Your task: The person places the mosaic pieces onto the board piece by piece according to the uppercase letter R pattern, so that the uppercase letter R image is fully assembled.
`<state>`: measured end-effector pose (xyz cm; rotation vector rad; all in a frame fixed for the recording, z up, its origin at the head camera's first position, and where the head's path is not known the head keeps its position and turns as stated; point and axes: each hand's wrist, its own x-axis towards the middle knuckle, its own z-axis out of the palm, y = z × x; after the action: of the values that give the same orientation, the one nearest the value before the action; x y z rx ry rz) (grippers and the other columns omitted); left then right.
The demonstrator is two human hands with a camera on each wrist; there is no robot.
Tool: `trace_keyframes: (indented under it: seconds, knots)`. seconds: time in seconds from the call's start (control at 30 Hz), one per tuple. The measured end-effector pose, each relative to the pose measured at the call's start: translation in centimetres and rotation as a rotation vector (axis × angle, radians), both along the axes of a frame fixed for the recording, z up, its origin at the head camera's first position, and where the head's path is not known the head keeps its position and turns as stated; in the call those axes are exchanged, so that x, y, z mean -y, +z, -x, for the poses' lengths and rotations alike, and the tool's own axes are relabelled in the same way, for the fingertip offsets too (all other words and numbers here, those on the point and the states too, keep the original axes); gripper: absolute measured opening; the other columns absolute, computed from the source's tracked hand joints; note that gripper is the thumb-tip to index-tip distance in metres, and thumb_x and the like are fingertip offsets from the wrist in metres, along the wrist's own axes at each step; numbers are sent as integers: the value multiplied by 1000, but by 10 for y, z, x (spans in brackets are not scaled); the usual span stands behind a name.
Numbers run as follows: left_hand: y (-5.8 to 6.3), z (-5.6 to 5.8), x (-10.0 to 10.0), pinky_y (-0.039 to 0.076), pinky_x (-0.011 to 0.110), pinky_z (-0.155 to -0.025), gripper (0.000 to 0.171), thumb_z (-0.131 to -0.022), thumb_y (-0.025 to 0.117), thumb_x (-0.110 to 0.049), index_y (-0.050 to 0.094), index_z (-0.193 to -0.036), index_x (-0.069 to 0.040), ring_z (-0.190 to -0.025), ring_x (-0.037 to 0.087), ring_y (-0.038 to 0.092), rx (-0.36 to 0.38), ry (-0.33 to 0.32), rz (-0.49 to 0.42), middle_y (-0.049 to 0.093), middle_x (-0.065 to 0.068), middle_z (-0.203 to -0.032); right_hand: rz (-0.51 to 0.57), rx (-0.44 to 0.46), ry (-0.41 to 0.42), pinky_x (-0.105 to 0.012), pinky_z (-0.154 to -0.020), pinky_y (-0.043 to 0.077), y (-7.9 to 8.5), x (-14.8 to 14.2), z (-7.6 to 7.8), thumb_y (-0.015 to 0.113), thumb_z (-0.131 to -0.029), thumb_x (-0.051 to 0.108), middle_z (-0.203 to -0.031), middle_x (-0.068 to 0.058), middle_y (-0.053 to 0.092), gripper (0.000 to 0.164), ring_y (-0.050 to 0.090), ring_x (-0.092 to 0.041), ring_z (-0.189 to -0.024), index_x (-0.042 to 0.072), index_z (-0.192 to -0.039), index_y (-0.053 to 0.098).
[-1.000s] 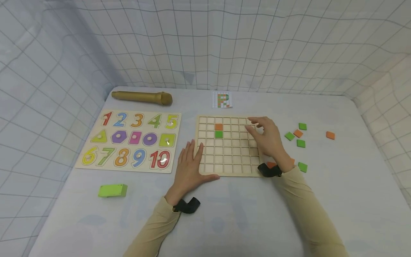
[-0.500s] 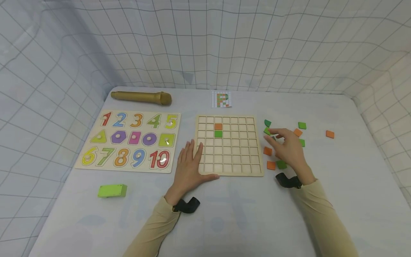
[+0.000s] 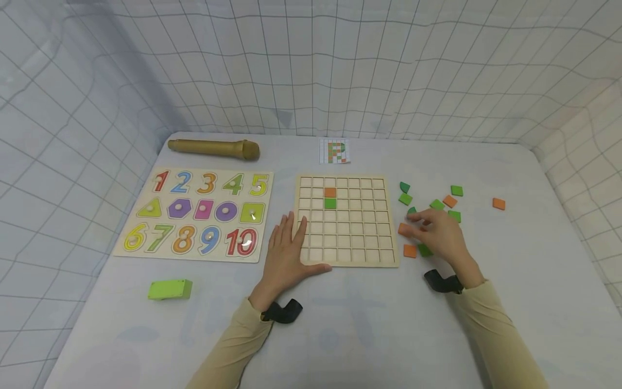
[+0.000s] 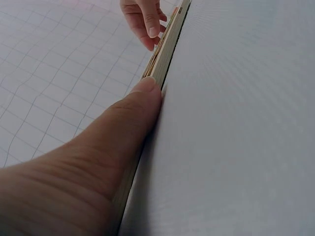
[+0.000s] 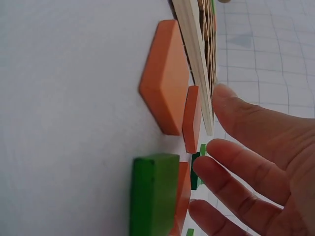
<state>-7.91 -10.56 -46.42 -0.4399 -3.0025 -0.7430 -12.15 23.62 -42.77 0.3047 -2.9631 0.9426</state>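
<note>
In the head view, the wooden grid board (image 3: 358, 228) lay flat on the surface (image 3: 379, 351), the left hand (image 3: 285, 258) at its near left corner: fingers straight, thumb spread wide, gripping nothing. The right hand (image 3: 439, 237) was among the loose pieces right of the board, its fingers pointing left. The middle orange tile (image 3: 403, 230) lay just at the right thumb's tip, on the side toward the board; being square, it offered no long axis. The dark green piece (image 3: 411, 210) lay just beyond the forefinger, the near orange tile (image 3: 410, 250) closer to the person. The right hand was clearly the nearer one to all of these.

In the left wrist view, the left thumb lay along the board's near edge; the right fingers hung bent in the distance.

In the right wrist view, a moderate gap parted right thumb and fingers, with nothing held. The middle orange tile lay flat below their tips, beside the board; whether skin touched it, I could not tell.
</note>
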Motion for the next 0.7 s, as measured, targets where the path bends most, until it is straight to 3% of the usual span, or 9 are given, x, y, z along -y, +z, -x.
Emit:
trace_keyframes:
  seconds: [0.47, 0.7]
  knots:
    - [-2, 0, 0, 1, 44, -113, 118, -64, 72, -69, 23, -150, -5, -143, 31, 1, 3, 7, 8, 9, 20, -156, -56, -46, 45, -34, -61, 45, -4, -1, -1, 81, -75, 14, -90, -8, 67, 27, 58, -24, -77, 4, -98, 75]
    - [-2, 0, 0, 2, 44, -113, 118, -64, 72, -69, 23, -150, -5, -143, 32, 1, 0, 6, 7, 9, 20, -155, -55, -12, 32, -34, -62, 43, -6, -1, -2, 80, -77, 14, -87, -7, 65, 25, 56, -24, -78, 4, -99, 74]
